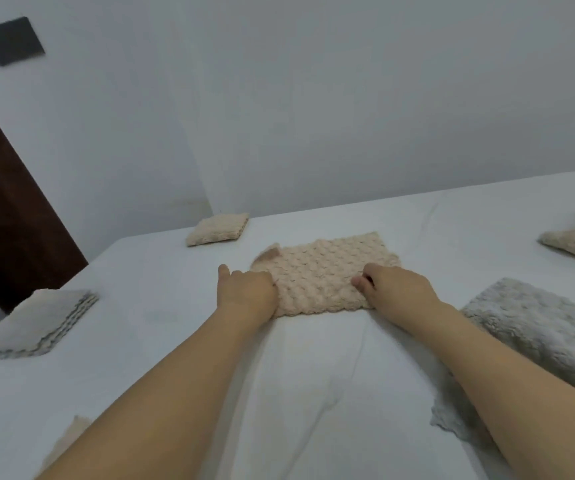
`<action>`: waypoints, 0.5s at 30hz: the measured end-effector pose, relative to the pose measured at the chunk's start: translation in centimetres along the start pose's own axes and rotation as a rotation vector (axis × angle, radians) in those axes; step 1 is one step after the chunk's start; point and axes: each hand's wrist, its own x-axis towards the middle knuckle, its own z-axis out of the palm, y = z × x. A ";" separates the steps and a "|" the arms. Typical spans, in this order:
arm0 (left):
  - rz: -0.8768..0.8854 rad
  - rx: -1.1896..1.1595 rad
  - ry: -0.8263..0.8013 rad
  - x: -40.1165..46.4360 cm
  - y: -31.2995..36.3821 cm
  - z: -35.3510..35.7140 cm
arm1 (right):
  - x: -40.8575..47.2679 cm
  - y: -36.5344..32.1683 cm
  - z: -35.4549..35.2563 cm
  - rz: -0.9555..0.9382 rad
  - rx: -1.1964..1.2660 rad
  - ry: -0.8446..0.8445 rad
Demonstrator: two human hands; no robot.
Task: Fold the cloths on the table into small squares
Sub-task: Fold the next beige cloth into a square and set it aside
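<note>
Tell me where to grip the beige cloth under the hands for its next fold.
Probably the beige cloth by its short left edge, where a corner already curls up. Come from the left with the left hand, while the right hand pins the near right part. It lies as a flat rectangle, wider than deep.

plain white room, soft even light

pale, bare walls [313, 98] meet at a corner behind the table [140, 341], which is draped in a wrinkled white sheet. a dark square panel [9, 40] is fixed high on the left wall, and a dark brown wooden door [5, 209] runs down the left edge. shadows are faint and the light has a cool grey cast.
</note>
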 end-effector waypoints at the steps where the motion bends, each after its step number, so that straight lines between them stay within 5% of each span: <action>1: 0.005 0.031 -0.021 -0.8 -0.7 -0.2 | -0.3 -0.6 -0.5 -0.007 0.004 -0.058; 7: 0.019 0.074 -0.084 -4.9 -3.9 -1.9 | -3.2 -3.9 -5.1 -0.018 0.125 -0.304; 15: 0.115 -0.511 -0.295 -6.8 -8.1 -3.3 | -2.4 -3.6 -6.8 -0.116 -0.176 -0.496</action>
